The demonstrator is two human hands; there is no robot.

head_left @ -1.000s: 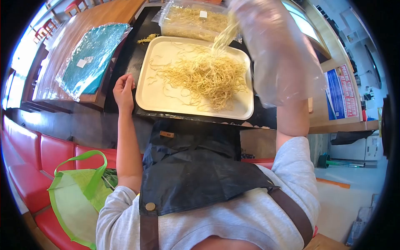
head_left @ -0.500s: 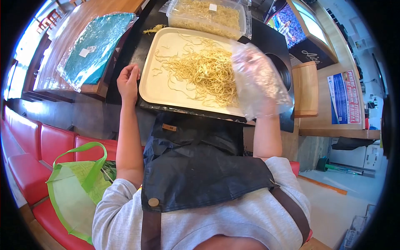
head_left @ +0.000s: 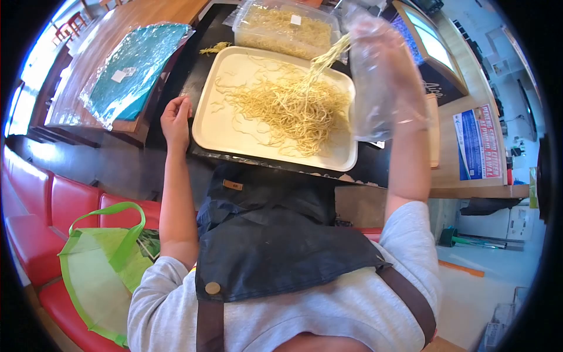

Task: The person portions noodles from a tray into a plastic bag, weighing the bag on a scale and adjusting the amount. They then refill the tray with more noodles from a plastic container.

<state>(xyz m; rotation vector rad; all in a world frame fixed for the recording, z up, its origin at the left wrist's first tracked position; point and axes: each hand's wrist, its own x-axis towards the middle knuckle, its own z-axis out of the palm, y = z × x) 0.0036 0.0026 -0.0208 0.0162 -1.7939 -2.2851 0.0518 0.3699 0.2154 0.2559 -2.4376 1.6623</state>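
A pile of yellow noodles (head_left: 299, 114) lies on a cream tray (head_left: 202, 126) on the black table. My right hand (head_left: 384, 44), inside a clear plastic bag (head_left: 381, 88), is raised over the tray's right end, closed on a strand bunch of noodles (head_left: 328, 58) that hangs down toward the pile. Motion blurs the bag and fingers. My left hand (head_left: 176, 117) rests beside the tray's left edge, fingers curled together with nothing visible in them. Behind the tray stands a clear plastic container (head_left: 287, 26) of noodles.
A few noodles (head_left: 215, 48) lie off the tray's back left corner. A teal item in clear wrap (head_left: 132, 73) is on the wooden table at left. A green bag (head_left: 94, 273) sits on the red seat (head_left: 73, 193). A boxed display (head_left: 434, 53) stands at back right.
My right hand in the plastic bag has risen up and to the right, lifting noodles off the pile. My left hand has stayed beside the tray.
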